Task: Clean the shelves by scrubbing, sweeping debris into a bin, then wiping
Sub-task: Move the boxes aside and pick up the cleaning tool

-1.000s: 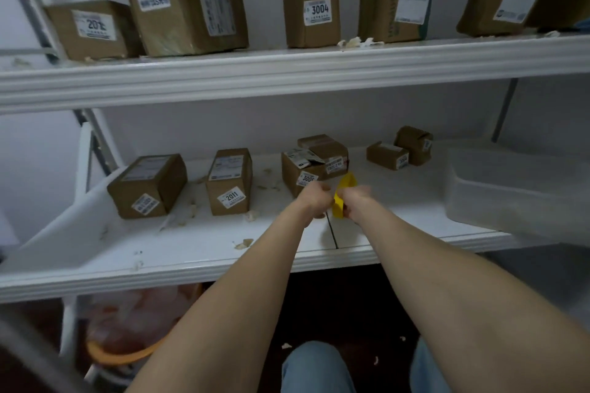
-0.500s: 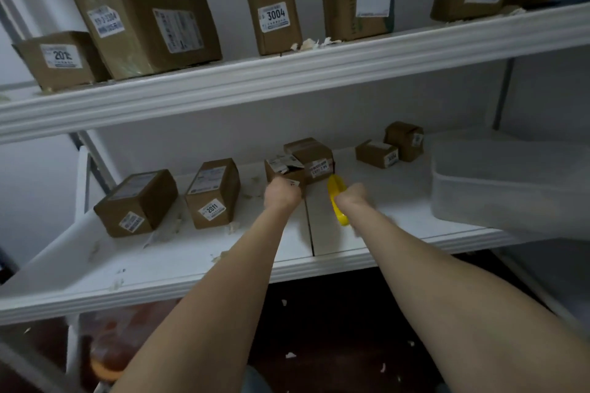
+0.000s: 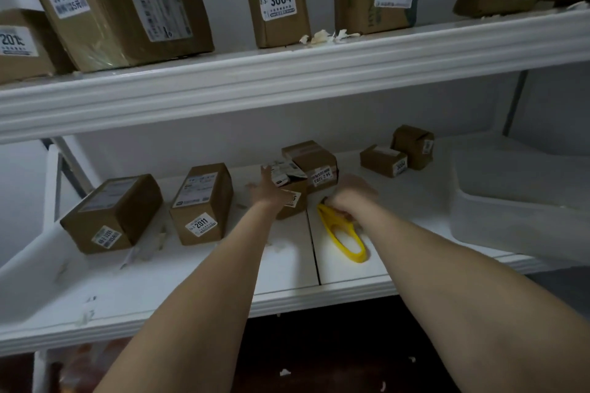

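From the head view, the lower shelf [image 3: 191, 281] had its widest bare stretch along the front edge, on both sides of the seam between its two boards. Toward the back stood a row of cardboard boxes, with a narrow gap between the box marked 2011 [image 3: 201, 204] and the middle box [image 3: 295, 201]. A translucent bin [image 3: 517, 210] filled the right end and hung slightly past the front edge. The upper shelf [image 3: 287, 73] hung low over everything, capping the headroom.

The left hand [image 3: 268, 191] was blurred, its fingers spread at the middle box's left face; whether it touched could not be told. The right hand [image 3: 351, 198] curled round the far end of the yellow scrubber [image 3: 343, 236], hiding its working end. The bin's right side and the tall boxes on the upper shelf were cut off by the frame.

The scrubber's handle showed as a bright yellow loop lying on the right board just beside the seam, pointing toward the front edge. Pale scraps of debris [image 3: 140, 252] lay near the left boxes, more [image 3: 325, 37] on the upper shelf's lip.
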